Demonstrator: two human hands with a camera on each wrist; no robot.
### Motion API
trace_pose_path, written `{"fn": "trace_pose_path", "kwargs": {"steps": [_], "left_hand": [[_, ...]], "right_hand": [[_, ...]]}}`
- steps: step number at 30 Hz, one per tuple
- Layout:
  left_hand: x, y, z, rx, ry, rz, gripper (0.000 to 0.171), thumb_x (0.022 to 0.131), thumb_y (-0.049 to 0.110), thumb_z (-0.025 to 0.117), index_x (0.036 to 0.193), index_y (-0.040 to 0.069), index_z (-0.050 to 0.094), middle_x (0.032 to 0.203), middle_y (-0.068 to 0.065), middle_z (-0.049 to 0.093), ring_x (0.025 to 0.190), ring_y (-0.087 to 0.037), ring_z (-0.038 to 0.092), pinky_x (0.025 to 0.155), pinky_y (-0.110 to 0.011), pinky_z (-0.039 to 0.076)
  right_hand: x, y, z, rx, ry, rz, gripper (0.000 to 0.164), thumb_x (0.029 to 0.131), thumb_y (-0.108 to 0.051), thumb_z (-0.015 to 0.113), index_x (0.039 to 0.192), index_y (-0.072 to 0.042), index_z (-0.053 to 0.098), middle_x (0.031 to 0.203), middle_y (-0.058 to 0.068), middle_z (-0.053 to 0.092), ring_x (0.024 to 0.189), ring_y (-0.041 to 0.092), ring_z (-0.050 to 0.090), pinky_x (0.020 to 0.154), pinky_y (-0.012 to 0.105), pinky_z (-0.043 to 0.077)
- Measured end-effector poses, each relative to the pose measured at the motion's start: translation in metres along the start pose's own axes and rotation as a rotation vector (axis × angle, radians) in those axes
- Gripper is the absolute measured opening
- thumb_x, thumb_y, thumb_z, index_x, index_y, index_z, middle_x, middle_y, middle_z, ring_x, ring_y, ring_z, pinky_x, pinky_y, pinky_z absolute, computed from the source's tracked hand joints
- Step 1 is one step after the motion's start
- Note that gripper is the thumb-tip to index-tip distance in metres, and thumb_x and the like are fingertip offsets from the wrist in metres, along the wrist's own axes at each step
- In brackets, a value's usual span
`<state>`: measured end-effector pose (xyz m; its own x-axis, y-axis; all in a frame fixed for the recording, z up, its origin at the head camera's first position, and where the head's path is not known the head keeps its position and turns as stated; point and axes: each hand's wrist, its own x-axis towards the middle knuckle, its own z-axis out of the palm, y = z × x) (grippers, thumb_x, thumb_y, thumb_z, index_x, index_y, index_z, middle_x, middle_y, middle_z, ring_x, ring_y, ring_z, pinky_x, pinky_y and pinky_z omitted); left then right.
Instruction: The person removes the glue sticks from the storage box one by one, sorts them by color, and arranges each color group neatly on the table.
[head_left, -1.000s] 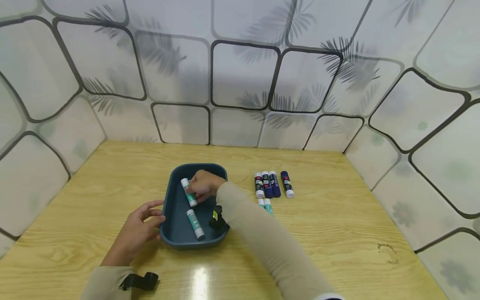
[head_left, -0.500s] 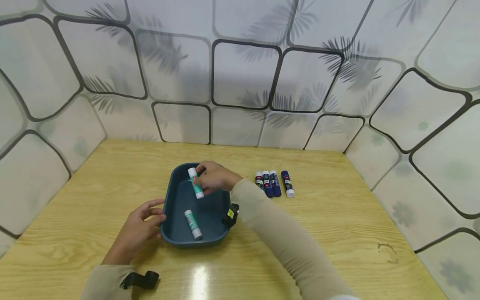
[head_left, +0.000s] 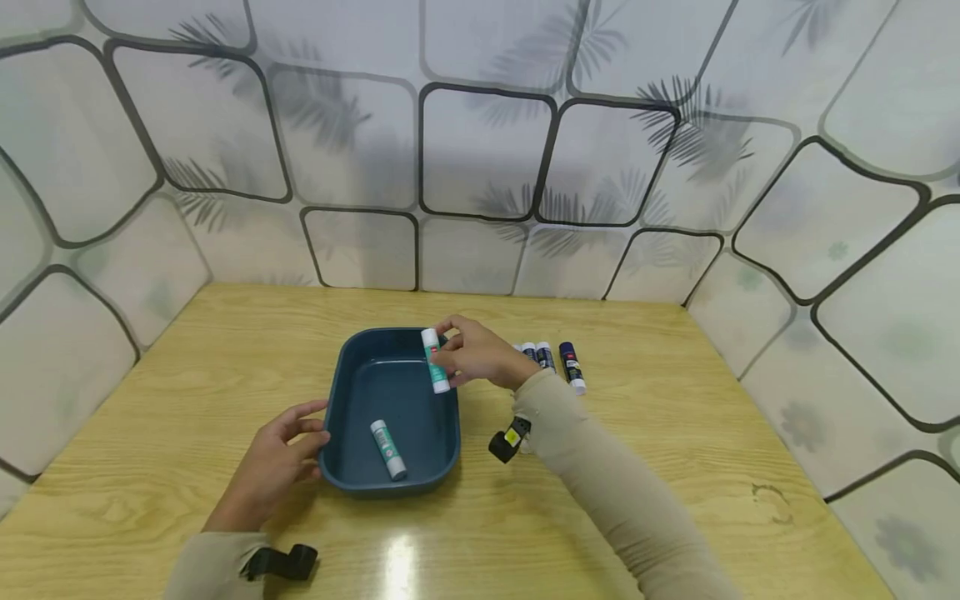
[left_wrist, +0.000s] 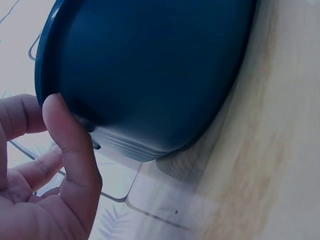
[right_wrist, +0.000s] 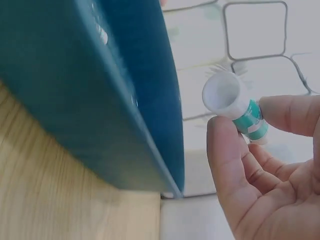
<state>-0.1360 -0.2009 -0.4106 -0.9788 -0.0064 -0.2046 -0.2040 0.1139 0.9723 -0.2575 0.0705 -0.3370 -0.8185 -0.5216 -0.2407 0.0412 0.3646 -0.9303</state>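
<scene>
A white-and-turquoise glue stick [head_left: 435, 361] is pinched between the thumb and fingers of my right hand [head_left: 483, 354], held up at the right rim of the dark blue bin [head_left: 360, 400]. In the right wrist view, the white end of this glue stick [right_wrist: 222, 93] points toward the camera, and my right hand [right_wrist: 270, 170] is outside the bin wall [right_wrist: 115, 125]. A second turquoise glue stick [head_left: 388, 450] lies inside the bin near its front. My left hand [head_left: 277, 454] touches the bin's left rim with fingertips and thumb; the left wrist view shows the thumb [left_wrist: 70, 135] against the outer wall.
Several navy glue sticks stand to the right of the bin, one navy glue stick [head_left: 572, 367] a little apart and others partly behind my right hand. My right forearm [head_left: 607, 475] crosses the wooden table [head_left: 712, 500]. A patterned wall [head_left: 480, 150] rises behind.
My right hand has lifted the turquoise glue stick off the bin floor and carried it right to the rim. The left hand stays at the left rim.
</scene>
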Motion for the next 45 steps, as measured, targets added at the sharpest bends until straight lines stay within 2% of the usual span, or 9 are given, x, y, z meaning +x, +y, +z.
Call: {"fn": "trace_pose_path", "kwargs": {"steps": [4,7,11,14,17,24,27,35,45], "left_hand": [[0.000,-0.001,0.000,-0.007,0.005,-0.016,0.051,0.098,0.002,0.051,0.147,0.004,0.036,0.119,-0.018,0.046,0.077,-0.015,0.057,0.061,-0.030,0.052],[0.000,-0.002,0.000,-0.015,0.005,-0.021,0.051,0.098,0.001,0.050,0.147,0.004,0.037,0.116,-0.017,0.047,0.076,-0.015,0.056,0.059,-0.030,0.052],[0.000,-0.003,0.000,-0.018,0.004,-0.026,0.050,0.098,0.001,0.050,0.146,0.004,0.038,0.112,-0.015,0.049,0.074,-0.015,0.055,0.059,-0.030,0.051],[-0.001,-0.003,0.000,-0.022,0.007,-0.017,0.050,0.098,0.001,0.050,0.146,0.004,0.039,0.110,-0.013,0.049,0.074,-0.014,0.054,0.059,-0.030,0.051],[-0.001,-0.002,-0.001,-0.025,0.006,-0.002,0.050,0.098,0.001,0.050,0.146,0.003,0.039,0.109,-0.012,0.049,0.073,-0.014,0.054,0.060,-0.030,0.051],[-0.002,-0.003,-0.001,-0.038,0.005,-0.005,0.050,0.097,-0.001,0.050,0.145,0.002,0.038,0.107,-0.010,0.048,0.079,-0.013,0.054,0.060,-0.030,0.051],[-0.003,-0.004,-0.001,-0.046,0.002,-0.008,0.051,0.096,-0.001,0.050,0.145,0.001,0.037,0.106,-0.009,0.048,0.079,-0.013,0.053,0.060,-0.030,0.051],[-0.001,-0.004,0.002,-0.051,-0.007,-0.013,0.051,0.096,0.000,0.050,0.145,0.002,0.037,0.109,-0.011,0.047,0.076,-0.013,0.054,0.061,-0.030,0.051],[0.002,-0.001,0.003,-0.047,-0.019,-0.028,0.050,0.098,0.001,0.050,0.146,0.004,0.037,0.111,-0.012,0.046,0.080,-0.014,0.054,0.062,-0.030,0.050]], "right_hand": [[-0.012,0.007,-0.014,0.007,0.035,-0.005,0.044,0.097,-0.012,0.059,0.136,-0.012,0.040,0.110,0.018,0.057,0.086,0.028,0.061,0.082,0.049,0.053],[-0.021,0.013,-0.026,0.001,0.068,-0.010,0.044,0.096,-0.013,0.059,0.135,-0.012,0.040,0.111,0.018,0.057,0.089,0.030,0.063,0.080,0.044,0.055],[-0.034,0.020,-0.040,-0.018,0.103,-0.007,0.044,0.097,-0.013,0.059,0.136,-0.011,0.040,0.109,0.018,0.057,0.087,0.029,0.064,0.082,0.049,0.053],[-0.044,0.025,-0.049,-0.036,0.126,-0.003,0.045,0.097,-0.013,0.057,0.137,-0.009,0.038,0.108,0.019,0.056,0.084,0.028,0.063,0.083,0.051,0.052],[-0.053,0.032,-0.059,-0.043,0.154,0.000,0.045,0.098,-0.012,0.056,0.138,-0.007,0.037,0.110,0.020,0.056,0.084,0.028,0.062,0.080,0.048,0.054],[-0.070,0.054,-0.077,-0.011,0.200,0.039,0.047,0.098,-0.008,0.055,0.139,-0.002,0.034,0.112,0.022,0.055,0.089,0.029,0.062,0.081,0.049,0.054],[-0.078,0.065,-0.083,-0.024,0.213,0.053,0.047,0.098,-0.008,0.055,0.139,0.000,0.033,0.110,0.021,0.054,0.087,0.027,0.061,0.079,0.044,0.055],[-0.090,0.095,-0.092,0.003,0.252,0.129,0.050,0.098,-0.011,0.057,0.140,0.001,0.032,0.110,0.020,0.051,0.087,0.025,0.058,0.076,0.040,0.056],[-0.097,0.122,-0.088,-0.007,0.268,0.178,0.049,0.097,-0.012,0.058,0.137,0.002,0.034,0.107,0.019,0.055,0.084,0.025,0.060,0.071,0.040,0.056]]}}
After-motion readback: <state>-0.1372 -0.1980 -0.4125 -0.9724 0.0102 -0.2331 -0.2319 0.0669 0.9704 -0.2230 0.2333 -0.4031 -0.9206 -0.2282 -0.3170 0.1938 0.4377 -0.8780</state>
